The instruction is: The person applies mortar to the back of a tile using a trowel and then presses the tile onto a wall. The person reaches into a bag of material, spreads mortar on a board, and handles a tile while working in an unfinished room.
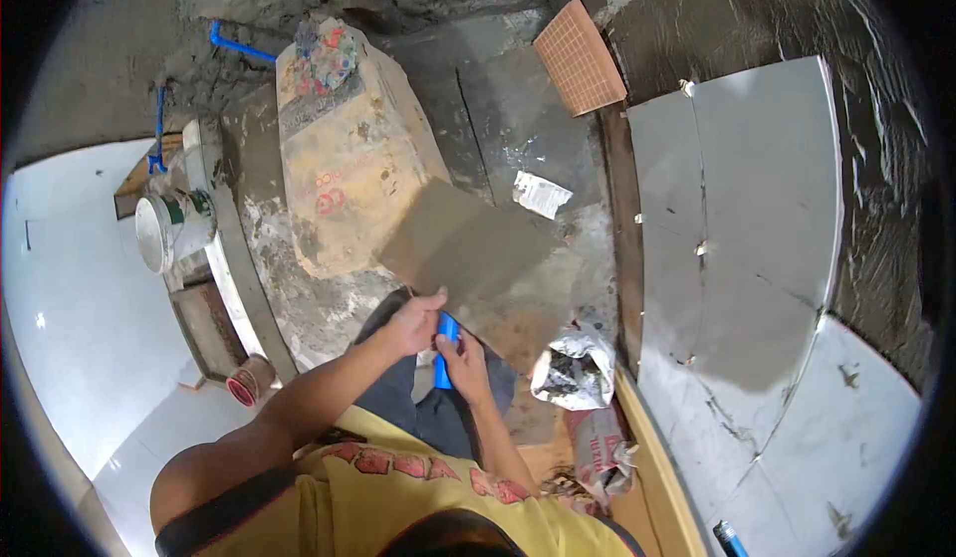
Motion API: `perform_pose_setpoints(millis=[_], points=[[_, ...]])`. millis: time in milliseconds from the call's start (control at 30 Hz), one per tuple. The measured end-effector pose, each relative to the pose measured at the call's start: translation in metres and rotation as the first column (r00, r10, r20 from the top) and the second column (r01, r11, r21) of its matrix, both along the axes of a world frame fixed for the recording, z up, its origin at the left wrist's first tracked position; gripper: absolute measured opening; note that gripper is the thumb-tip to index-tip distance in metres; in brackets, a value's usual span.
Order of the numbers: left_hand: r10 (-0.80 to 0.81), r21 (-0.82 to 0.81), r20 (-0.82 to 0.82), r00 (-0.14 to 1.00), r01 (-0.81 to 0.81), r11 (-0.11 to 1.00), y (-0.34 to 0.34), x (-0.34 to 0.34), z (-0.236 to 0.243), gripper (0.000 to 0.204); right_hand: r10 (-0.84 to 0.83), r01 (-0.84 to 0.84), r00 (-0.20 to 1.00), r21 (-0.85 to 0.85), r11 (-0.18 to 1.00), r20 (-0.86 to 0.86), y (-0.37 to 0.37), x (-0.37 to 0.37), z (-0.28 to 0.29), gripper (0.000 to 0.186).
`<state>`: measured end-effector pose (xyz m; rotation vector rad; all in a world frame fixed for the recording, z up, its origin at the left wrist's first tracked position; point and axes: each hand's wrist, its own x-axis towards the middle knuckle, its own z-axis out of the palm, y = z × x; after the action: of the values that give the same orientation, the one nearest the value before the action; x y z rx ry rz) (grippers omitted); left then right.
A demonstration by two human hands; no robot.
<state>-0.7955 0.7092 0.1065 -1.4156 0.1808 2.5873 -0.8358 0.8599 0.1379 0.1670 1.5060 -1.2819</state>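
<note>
Both of my hands are close together over my lap, in front of dark trousers (pixel 478 428). My right hand (pixel 464 366) is closed around a narrow, flat-sided blue object (pixel 446 346), its exact kind unclear. Against the upper end of that object rests my left hand (pixel 412 326), fingers curled and thumb toward the right; what its fingers grip is hidden. Just beyond my hands lies a flat grey-brown square slab (pixel 478 243), its lower edge near my left hand. Past its left side stands a worn, dusty cardboard box (pixel 349 159) topped by a multicoloured lump (pixel 327 57).
White bag of dark material (pixel 576 368) and printed sack (pixel 599 447) sit to my right. Large grey tiles (pixel 747 209) with small spacers stand along the right wall. A white bucket (pixel 174 230) and reddish-rimmed container (pixel 249 382) are left. A gridded tile (pixel 581 57) leans at the back.
</note>
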Motion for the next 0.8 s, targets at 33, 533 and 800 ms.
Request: perform_pose_setpoints(millis=[33, 533, 800], points=[[0.072, -0.046, -0.033, 0.997, -0.074, 0.996, -0.002, 0.0, 0.007, 0.044, 0.029, -0.029, 1.0, 0.044, 0.999, 0.008, 0.012, -0.007, 0.002, 0.028], [0.656, -0.329, -0.163, 0.737, -0.667, 0.668, -0.099, 0.12, 0.042, 0.051, 0.767, -0.49, 0.625, 0.69, 0.533, -0.148, 0.11, -0.159, -0.05, 0.048], [0.821, -0.611, 0.128, 0.557, -0.608, 0.508, -0.009, 0.208, 0.035, 0.044, 0.541, -0.127, -0.173, 0.563, 0.817, -0.823, -0.138, -0.475, -0.202, 0.057]])
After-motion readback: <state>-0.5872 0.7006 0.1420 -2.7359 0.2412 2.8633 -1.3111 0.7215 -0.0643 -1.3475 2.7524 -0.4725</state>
